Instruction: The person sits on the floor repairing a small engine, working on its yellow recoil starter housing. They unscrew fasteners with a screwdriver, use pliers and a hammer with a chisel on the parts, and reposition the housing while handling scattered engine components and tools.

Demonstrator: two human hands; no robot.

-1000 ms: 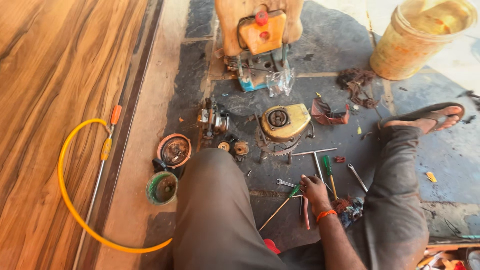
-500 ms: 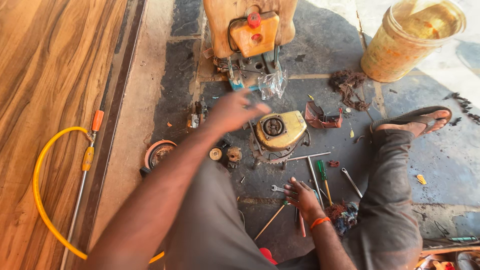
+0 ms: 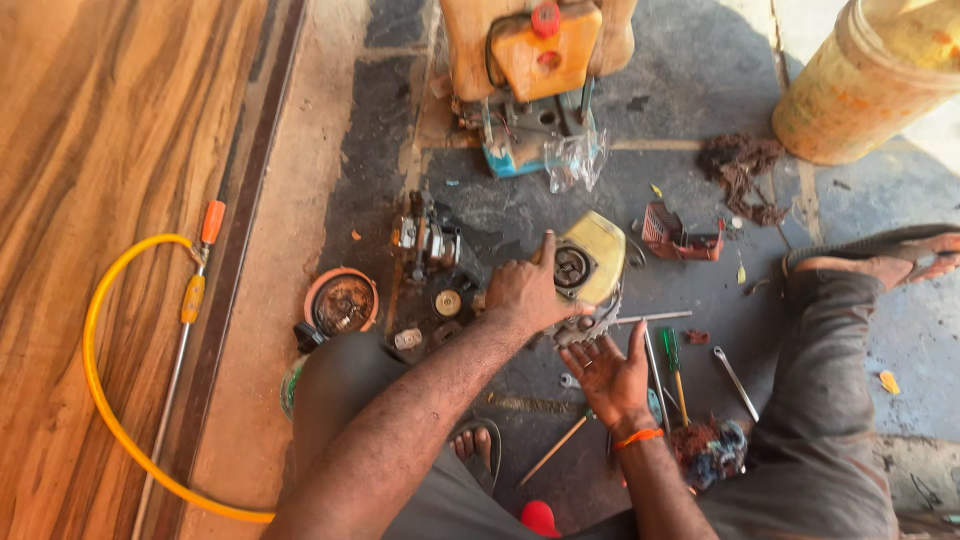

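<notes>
oily concrete floor (image 3: 560, 420), wood panel at 9 o'clock. half a sec ago our left hand (image 3: 525, 292) was up near the orange machine (image 3: 535, 50) at 12; now it's dropped onto the yellow engine cover (image 3: 592, 262) at centre, clenched on its left edge. right hand (image 3: 612, 372) went from the tools to below the cover, palm up, released, holding nothing. cover's tilted, so we're lifting it w/ both hands.

Left hand (image 3: 525, 293) reaches forward, fingers curled; right hand (image 3: 608, 372) lies palm-up, open.
</notes>
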